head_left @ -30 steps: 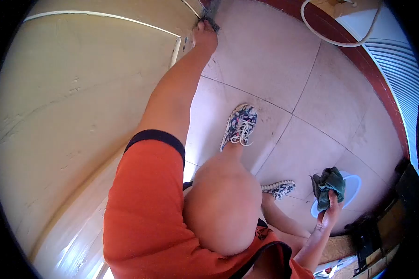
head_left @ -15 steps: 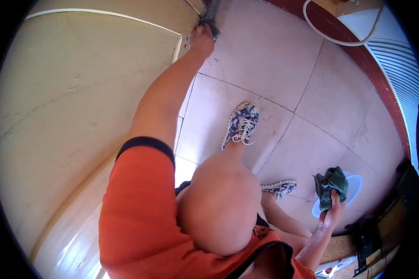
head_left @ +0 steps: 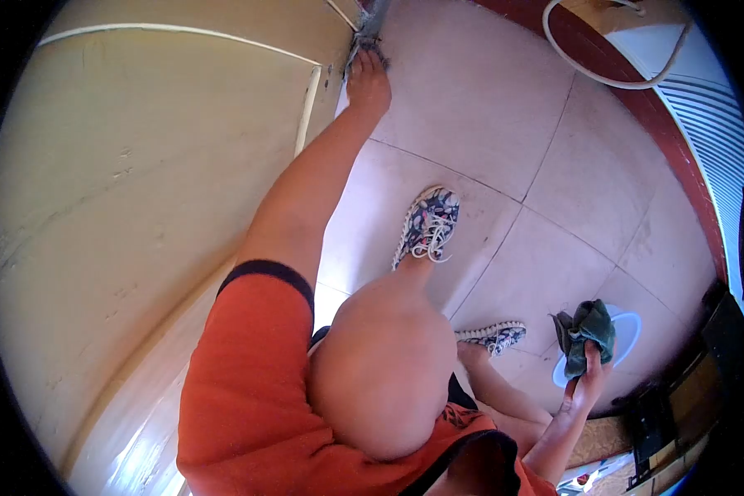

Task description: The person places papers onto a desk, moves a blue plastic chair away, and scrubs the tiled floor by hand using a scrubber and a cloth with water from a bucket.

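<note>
My left hand (head_left: 369, 85) reaches far forward to the floor at the corner by the cream panel (head_left: 182, 124). Its fingers press on a dark grey, rough wad (head_left: 370, 41) that looks like a steel wool scourer, mostly covered by the fingers. At the lower right, my right hand (head_left: 588, 379) grips a crumpled dark green cloth (head_left: 587, 332). That cloth is held up in front of a pale blue-white basin (head_left: 629, 335), which it partly hides.
Pale floor tiles (head_left: 504, 116) with dark joints lie around my patterned shoes (head_left: 428, 223). A dark red skirting (head_left: 636, 116) runs along the right wall. A white hose (head_left: 587, 78) loops at the top right, near a ribbed white-blue surface (head_left: 703, 124). Dark furniture (head_left: 678, 397) stands at the lower right.
My left hand has shifted slightly right along the floor corner, with the wad under its fingers. My right hand and the green cloth have barely moved.
</note>
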`<state>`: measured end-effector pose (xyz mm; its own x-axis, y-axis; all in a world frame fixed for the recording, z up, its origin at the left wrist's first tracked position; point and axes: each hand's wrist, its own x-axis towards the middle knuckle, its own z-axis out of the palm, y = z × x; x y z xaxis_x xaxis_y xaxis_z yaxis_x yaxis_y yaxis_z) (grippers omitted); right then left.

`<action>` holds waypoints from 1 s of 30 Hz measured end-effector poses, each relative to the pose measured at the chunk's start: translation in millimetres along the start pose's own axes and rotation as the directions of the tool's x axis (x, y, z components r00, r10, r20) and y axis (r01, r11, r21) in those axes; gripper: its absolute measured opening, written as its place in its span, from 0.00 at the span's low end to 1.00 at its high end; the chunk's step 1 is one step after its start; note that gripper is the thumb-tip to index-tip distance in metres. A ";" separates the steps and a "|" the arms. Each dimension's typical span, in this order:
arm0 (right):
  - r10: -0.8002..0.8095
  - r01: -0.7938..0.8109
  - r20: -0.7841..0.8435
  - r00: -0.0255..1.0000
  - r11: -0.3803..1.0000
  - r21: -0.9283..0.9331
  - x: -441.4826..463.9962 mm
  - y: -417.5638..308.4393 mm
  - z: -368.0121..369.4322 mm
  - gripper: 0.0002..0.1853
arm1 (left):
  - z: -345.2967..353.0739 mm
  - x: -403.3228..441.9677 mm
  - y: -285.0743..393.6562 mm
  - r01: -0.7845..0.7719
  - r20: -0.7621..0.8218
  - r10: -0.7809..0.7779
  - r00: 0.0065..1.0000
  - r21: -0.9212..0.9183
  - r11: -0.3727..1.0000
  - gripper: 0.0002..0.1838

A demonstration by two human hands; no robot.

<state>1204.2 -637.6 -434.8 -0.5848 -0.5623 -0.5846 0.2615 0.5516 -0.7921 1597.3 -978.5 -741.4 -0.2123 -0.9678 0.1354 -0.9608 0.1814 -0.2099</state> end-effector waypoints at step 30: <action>-0.011 0.011 0.029 1.000 1.000 0.011 1.0 -3.1 -8.9 0.30 | -13.0 9.3 -19.8 0.108 0.268 -0.045 0.962 -0.224 0.969 0.30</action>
<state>1196.0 -634.4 -431.4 -0.5655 -0.5859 -0.5805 0.2635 0.5387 -0.8003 1612.0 -988.8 -723.4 -0.1128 -0.9863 -0.1202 -0.9935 0.1102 0.0281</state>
